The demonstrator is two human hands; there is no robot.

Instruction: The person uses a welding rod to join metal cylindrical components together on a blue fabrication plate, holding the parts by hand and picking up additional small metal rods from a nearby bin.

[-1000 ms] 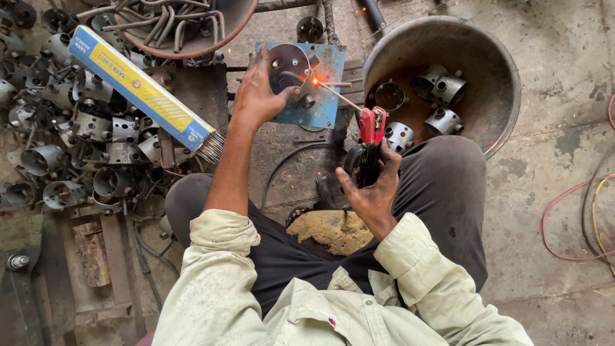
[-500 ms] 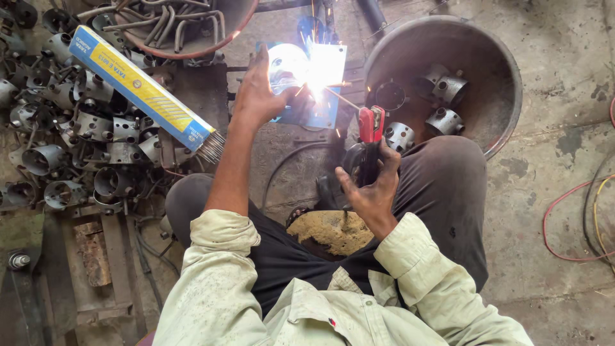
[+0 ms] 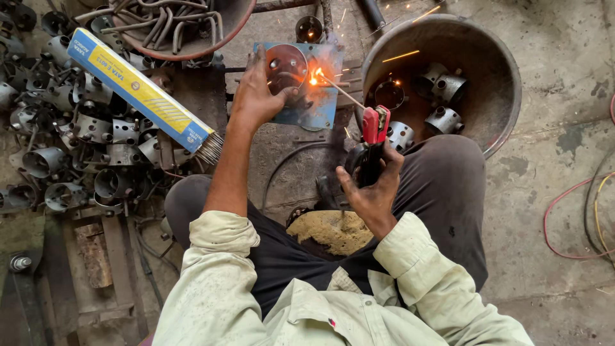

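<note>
You sit on a concrete floor, seen from above, knees apart. Your left hand [image 3: 256, 96] reaches forward and lies flat, fingers spread, on a round metal part [image 3: 286, 67] that sits on a blue metal plate [image 3: 317, 109] in front of you. Your right hand [image 3: 371, 186] is closed around a red-and-black electrode holder [image 3: 373, 138], held upright near your right knee. A thin welding rod [image 3: 339, 91] runs from the holder up and left to the round part, where its tip touches at a bright orange glow [image 3: 314, 78]; sparks fly off toward the top right. Just right of the plate stands a large round metal tub [image 3: 506, 96] holding several short grey metal cylinders [image 3: 443, 120]. To your left lies a heap of similar cylinders [image 3: 70, 147], and across it rests a long blue-and-yellow box of welding rods [image 3: 138, 93], open end toward you. Red and yellow cables [image 3: 576, 211] curl on the floor at far right.
</note>
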